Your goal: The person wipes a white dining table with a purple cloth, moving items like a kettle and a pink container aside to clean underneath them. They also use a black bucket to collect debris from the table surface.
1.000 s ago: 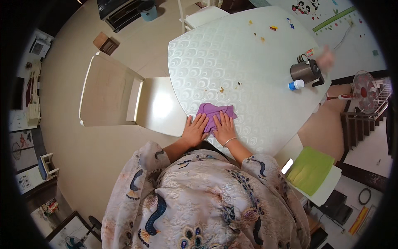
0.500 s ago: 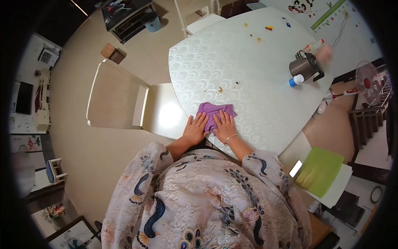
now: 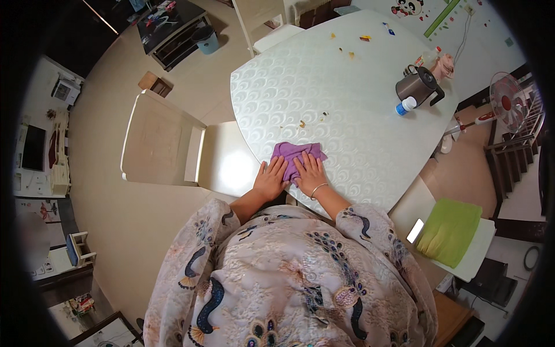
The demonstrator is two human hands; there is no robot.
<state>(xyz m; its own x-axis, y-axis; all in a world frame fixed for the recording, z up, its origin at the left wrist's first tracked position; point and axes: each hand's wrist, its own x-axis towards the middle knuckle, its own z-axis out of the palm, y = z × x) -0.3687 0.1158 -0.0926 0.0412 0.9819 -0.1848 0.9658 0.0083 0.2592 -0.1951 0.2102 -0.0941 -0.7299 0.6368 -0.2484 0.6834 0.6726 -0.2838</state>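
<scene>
Reckoning the clock from the purple cloth (image 3: 296, 151) on the white table (image 3: 370, 144), you have a dark television (image 3: 34, 148) far off at 9 o'clock. A small wooden box (image 3: 155, 84) sits on the floor toward 10. Nearer, at 9, a cream chair (image 3: 159, 141) stands with its seat at the table's edge, and a blue bucket (image 3: 206, 41) is on the floor toward 11.

Your left hand (image 3: 272, 180) comes in at 7 o'clock, palm down, fingers straight and spread over the cloth, gripping nothing. The cloth lies crumpled near the table edge closest to you, under both sets of fingers. Brown crumbs (image 3: 302, 124) lie just past it at 12. Your right hand (image 3: 310, 172), at 5, is also flat and loose, fingers fanned on the cloth; a bracelet (image 3: 317, 189) rings that wrist.

A yellow wrapper (image 3: 365, 38) lies far up at 1. At 2, a white-and-blue bottle (image 3: 405, 106) stands just beside a dark kettle (image 3: 415, 88). Off the table at 4 is a green towel (image 3: 450, 231); between 2 and 3 stands a fan (image 3: 507, 103).
</scene>
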